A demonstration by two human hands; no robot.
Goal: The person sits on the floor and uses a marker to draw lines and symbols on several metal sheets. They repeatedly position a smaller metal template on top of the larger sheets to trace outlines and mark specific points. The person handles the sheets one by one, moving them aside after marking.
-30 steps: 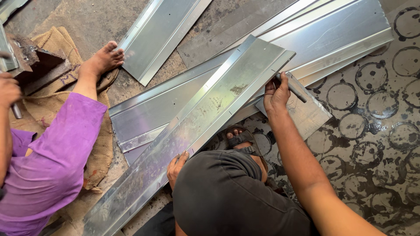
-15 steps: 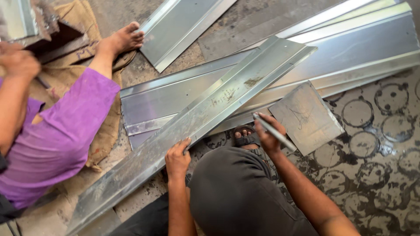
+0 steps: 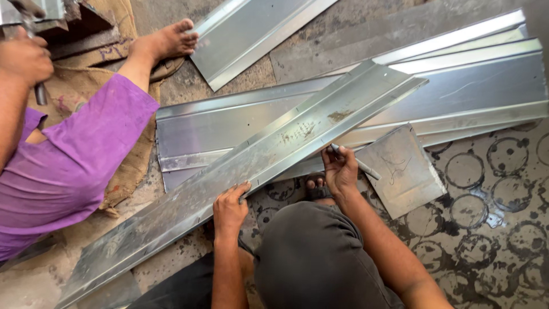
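**A:** what's going on closest to the camera?

**B:** bent knee in dark grey trousers (image 3: 320, 257), a bare foot (image 3: 315, 187) poking out past it. Left hand (image 3: 230, 209) is flat-ish on the near edge of a long folded sheet-metal strip (image 3: 257, 160), fingers curled down and pressing on it, not wrapped round anything.

**A:** and the right?

**B:** right hand (image 3: 341, 170) is pinching a thin metal rod, some scriber or punch (image 3: 355, 162), tip right at the strip's near edge. Just beside it is a small square metal plate (image 3: 403, 169) on the ring-stained floor (image 3: 486, 229).

**A:** where does the strip lie?

**B:** diagonally, from low left to upper right, on top of wider galvanised sheets (image 3: 457, 86). Another sheet (image 3: 251, 34) lies further back.

**A:** anyone else?

**B:** a co-worker at left, purple trouser leg (image 3: 80, 154), bare foot (image 3: 168, 40) on sacking (image 3: 97, 80), a fist (image 3: 23, 57) shut round a tool handle.
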